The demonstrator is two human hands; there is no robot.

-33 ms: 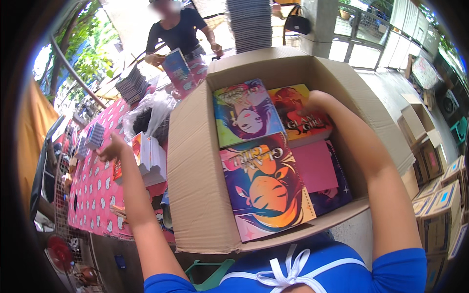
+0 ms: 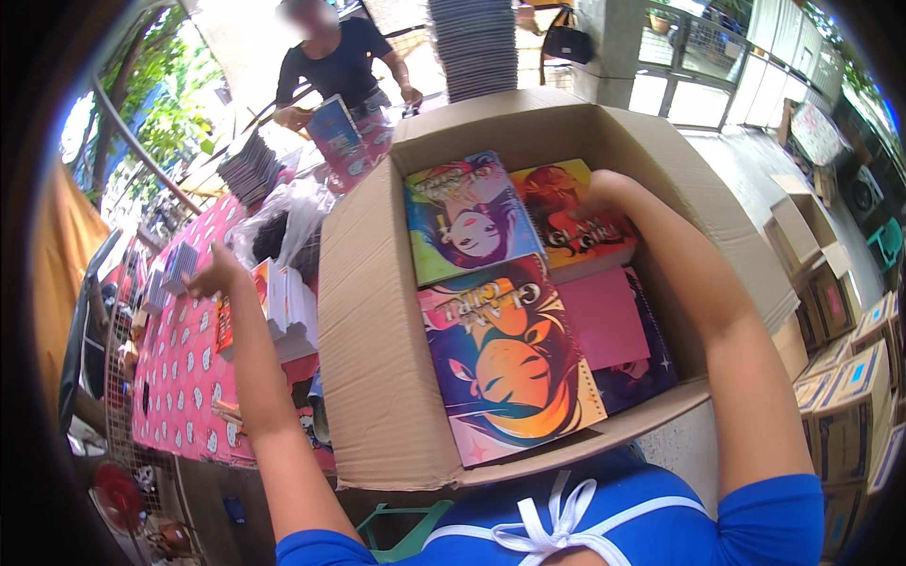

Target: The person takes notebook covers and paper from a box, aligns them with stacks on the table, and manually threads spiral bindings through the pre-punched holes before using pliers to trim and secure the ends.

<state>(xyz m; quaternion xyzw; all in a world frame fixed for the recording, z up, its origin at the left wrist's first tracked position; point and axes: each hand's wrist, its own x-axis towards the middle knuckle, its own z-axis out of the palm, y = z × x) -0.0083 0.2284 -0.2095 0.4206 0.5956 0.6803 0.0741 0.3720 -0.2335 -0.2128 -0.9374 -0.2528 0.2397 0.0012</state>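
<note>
A large cardboard box (image 2: 377, 377) stands open in front of me, with coloured notebooks lying in it in stacks. My right hand (image 2: 609, 195) reaches inside over the red and yellow notebook (image 2: 557, 203) at the far right, its bent fingers at the cover and partly hidden. Beside that is a notebook with a purple-haired figure (image 2: 467, 222); nearer lies one with an orange face (image 2: 510, 363). A pink sheet (image 2: 604, 330) covers part of a dark notebook (image 2: 642, 391). My left hand (image 2: 217, 274) is held out empty over the table, fingers apart, near a stack of white-edged books (image 2: 294, 316).
The table has a pink patterned cloth (image 2: 184, 396). Small stacked books (image 2: 179, 267) and a clear plastic bag (image 2: 316, 203) lie on it. Across it a person (image 2: 344, 61) holds a blue book (image 2: 335, 127). A tall stack (image 2: 477, 52) rises behind; cardboard boxes (image 2: 849, 415) fill the right.
The whole view has shifted very slightly. Both hands keep nearly the same places, the right one at the red and yellow notebook and the left one above the table.
</note>
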